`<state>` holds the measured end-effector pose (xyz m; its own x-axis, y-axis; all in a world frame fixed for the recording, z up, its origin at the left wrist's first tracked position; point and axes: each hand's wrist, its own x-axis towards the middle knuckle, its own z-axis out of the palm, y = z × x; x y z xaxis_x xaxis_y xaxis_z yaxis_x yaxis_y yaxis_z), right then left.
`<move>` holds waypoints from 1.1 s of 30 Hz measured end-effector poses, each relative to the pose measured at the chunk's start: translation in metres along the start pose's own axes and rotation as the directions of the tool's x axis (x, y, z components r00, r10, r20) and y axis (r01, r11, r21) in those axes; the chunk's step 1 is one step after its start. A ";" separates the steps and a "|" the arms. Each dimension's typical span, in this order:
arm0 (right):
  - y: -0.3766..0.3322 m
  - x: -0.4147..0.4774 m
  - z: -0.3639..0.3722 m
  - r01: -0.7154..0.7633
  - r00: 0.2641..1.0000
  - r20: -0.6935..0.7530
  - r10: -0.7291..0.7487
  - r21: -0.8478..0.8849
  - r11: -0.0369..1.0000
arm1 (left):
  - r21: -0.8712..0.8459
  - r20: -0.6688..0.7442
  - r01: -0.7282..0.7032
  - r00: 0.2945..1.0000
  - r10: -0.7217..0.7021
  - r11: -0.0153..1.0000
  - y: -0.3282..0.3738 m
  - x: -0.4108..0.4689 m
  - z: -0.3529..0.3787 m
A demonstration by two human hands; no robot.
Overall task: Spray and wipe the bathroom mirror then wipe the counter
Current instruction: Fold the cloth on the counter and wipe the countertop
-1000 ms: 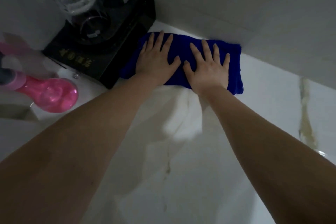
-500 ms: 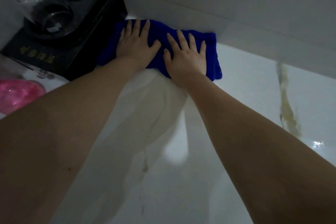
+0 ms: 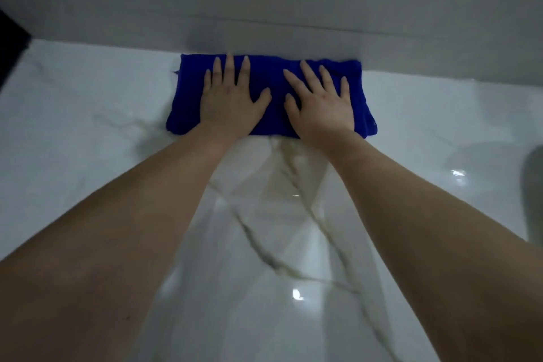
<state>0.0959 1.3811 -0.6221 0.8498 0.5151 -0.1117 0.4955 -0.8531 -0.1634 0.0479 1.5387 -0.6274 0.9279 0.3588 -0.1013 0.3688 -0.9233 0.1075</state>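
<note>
A folded blue cloth (image 3: 271, 73) lies flat on the white marble counter (image 3: 88, 114), its far edge against the back wall. My left hand (image 3: 230, 97) presses on the cloth's left half with straight, spread fingers. My right hand (image 3: 321, 100) presses on the right half the same way. Both forearms stretch out from the bottom corners of the view. The mirror is not in view.
The grey wall (image 3: 264, 3) runs along the counter's back edge. A corner of a black box (image 3: 10, 44) shows at the far left. A grey curved shape (image 3: 533, 185) sits at the right edge. Grey veins cross the glossy counter.
Both hands have slid the cloth to the right along the back wall, away from the black box. The glasses and pink bottle have left the view.
</note>
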 end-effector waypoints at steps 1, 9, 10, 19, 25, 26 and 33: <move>0.028 -0.011 -0.004 -0.033 0.999 -0.004 0.033 0.006 0.999 | 0.000 -0.003 -0.034 0.999 0.034 0.999 0.030 -0.002 0.004; 0.212 -0.111 -0.021 -0.462 0.883 -0.019 0.469 0.136 0.876 | -0.003 0.047 -0.319 0.947 0.318 0.948 0.260 -0.027 0.032; 0.220 -0.117 -0.022 -0.513 0.851 -0.018 0.525 0.186 0.838 | 0.008 0.047 -0.340 0.940 0.339 0.941 0.278 -0.030 0.035; 0.224 -0.118 -0.018 -0.585 0.802 -0.036 0.596 0.152 0.796 | -0.011 0.033 -0.373 0.927 0.373 0.928 0.290 -0.031 0.038; 0.204 -0.115 -0.018 -0.530 0.848 -0.025 0.530 0.011 0.848 | -0.069 0.001 -0.375 0.927 0.376 0.924 0.244 -0.044 0.034; 0.192 -0.111 -0.017 -0.519 0.854 -0.025 0.519 0.001 0.855 | -0.064 0.007 -0.359 0.933 0.360 0.931 0.232 -0.044 0.032; 0.058 -0.054 -0.003 -0.330 0.944 0.010 0.331 -0.029 0.943 | -0.089 -0.006 -0.188 0.982 0.188 0.978 0.086 -0.038 0.013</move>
<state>0.0794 1.3038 -0.6223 0.9641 0.2049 -0.1692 0.1922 -0.9774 -0.0885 0.0437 1.4441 -0.6271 0.9810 0.1798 -0.0733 0.1914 -0.9584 0.2118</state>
